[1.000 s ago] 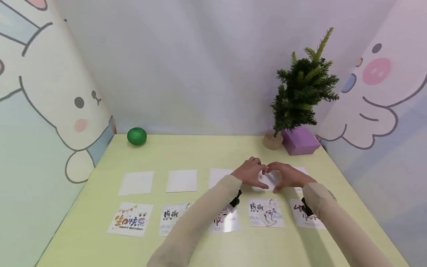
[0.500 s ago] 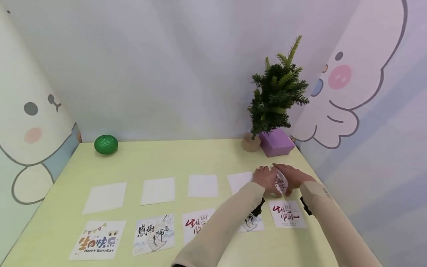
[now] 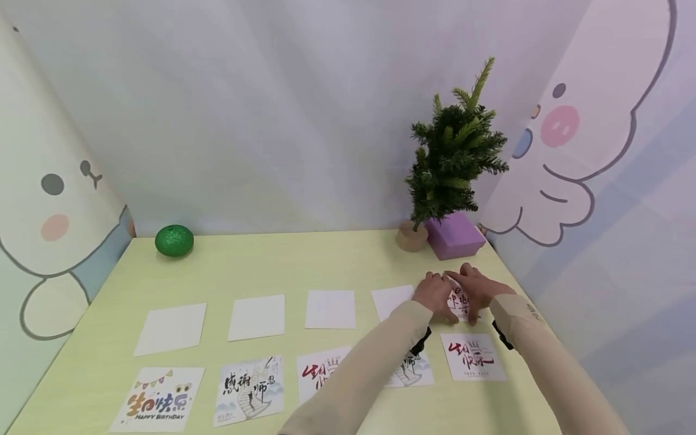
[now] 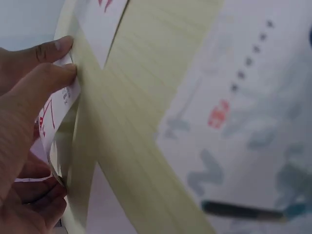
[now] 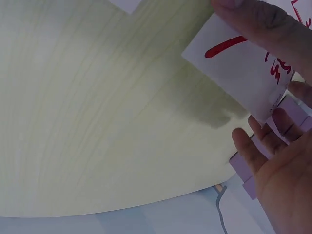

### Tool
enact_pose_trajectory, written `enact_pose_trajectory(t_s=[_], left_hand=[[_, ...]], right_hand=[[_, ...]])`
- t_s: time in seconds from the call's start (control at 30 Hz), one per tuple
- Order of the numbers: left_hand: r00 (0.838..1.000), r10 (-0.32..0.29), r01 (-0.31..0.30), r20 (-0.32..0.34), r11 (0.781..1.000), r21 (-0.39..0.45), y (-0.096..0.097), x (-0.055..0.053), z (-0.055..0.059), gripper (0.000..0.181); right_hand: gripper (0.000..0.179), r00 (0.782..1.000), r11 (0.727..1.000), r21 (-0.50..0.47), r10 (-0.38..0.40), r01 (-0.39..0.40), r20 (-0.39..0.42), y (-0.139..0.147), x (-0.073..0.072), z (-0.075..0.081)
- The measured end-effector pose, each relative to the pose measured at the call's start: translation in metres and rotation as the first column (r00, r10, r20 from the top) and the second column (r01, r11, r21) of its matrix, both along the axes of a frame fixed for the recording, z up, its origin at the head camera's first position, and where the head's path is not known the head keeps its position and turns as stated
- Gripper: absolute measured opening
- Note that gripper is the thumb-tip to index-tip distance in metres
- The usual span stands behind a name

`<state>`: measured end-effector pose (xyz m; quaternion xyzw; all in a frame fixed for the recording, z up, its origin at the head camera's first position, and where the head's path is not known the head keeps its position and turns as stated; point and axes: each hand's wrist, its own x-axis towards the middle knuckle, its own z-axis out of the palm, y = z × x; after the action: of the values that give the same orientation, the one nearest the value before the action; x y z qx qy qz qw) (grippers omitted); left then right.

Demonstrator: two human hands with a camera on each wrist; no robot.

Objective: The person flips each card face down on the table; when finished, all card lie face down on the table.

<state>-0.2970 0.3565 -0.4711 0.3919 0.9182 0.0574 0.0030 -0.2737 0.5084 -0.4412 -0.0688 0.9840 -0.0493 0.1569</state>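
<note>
A white greeting card [image 3: 459, 308] with red brush lettering is at the right end of the back row, partly covered by both hands. My left hand [image 3: 437, 296] holds its left side between thumb and curled fingers; the left wrist view shows the card [image 4: 62, 100] bowed and its edge raised off the table. Around the right side my right hand [image 3: 475, 290] grips it, the thumb over the near edge and the other fingers at the far edge. In the right wrist view the card [image 5: 229, 68] lies between thumb and fingers, with a shadow beneath it.
Blank white cards [image 3: 330, 309] line the back row. In front lie printed cards, including a red-lettered one [image 3: 473, 356] and a birthday one [image 3: 159, 399]. A small artificial tree [image 3: 454, 157], purple box [image 3: 455, 237] and green ball [image 3: 174, 240] stand behind.
Both hands went from a nearby blank card in the back row to the card at its right end and took hold of it. The card's lettering has come further into view.
</note>
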Motion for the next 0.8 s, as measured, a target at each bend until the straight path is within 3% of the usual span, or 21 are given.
enact_pose_trajectory(t_s=[0.17, 0.3, 0.47, 0.57, 0.7, 0.73, 0.8], left_hand=[[1.000, -0.004, 0.004, -0.020, 1.000, -0.010, 0.001, 0.001, 0.000, 0.079], [0.999, -0.016, 0.015, -0.035, 1.000, -0.021, 0.001, 0.001, 0.002, 0.090], [0.994, -0.100, 0.101, -0.037, 0.995, 0.027, 0.006, 0.001, 0.007, 0.104], [0.990, -0.141, 0.139, 0.008, 0.986, 0.087, 0.007, -0.001, 0.011, 0.100], [0.980, -0.169, 0.142, 0.102, 0.963, 0.231, 0.004, -0.005, 0.014, 0.098], [0.973, -0.173, 0.125, 0.151, 0.951, 0.284, 0.004, -0.006, 0.015, 0.098], [0.946, -0.197, 0.074, 0.259, 0.904, 0.420, 0.002, -0.007, 0.015, 0.096]], right_hand=[[0.101, 1.000, 0.999, -0.032, 0.009, -0.010, -0.006, 0.004, 0.007, 0.003], [0.118, 0.997, 0.998, -0.026, 0.061, -0.062, -0.044, 0.001, 0.013, 0.009], [0.136, 0.972, 0.980, -0.051, 0.181, -0.190, -0.150, -0.008, 0.021, 0.025], [0.140, 0.966, 0.975, -0.078, 0.194, -0.210, -0.172, -0.011, 0.026, 0.038], [0.140, 0.981, 0.975, -0.193, 0.078, -0.112, -0.177, -0.004, 0.036, 0.050], [0.140, 0.984, 0.968, -0.236, 0.043, -0.083, -0.170, -0.001, 0.039, 0.051], [0.136, 0.992, 0.929, -0.368, -0.012, -0.034, -0.123, 0.006, 0.045, 0.050]])
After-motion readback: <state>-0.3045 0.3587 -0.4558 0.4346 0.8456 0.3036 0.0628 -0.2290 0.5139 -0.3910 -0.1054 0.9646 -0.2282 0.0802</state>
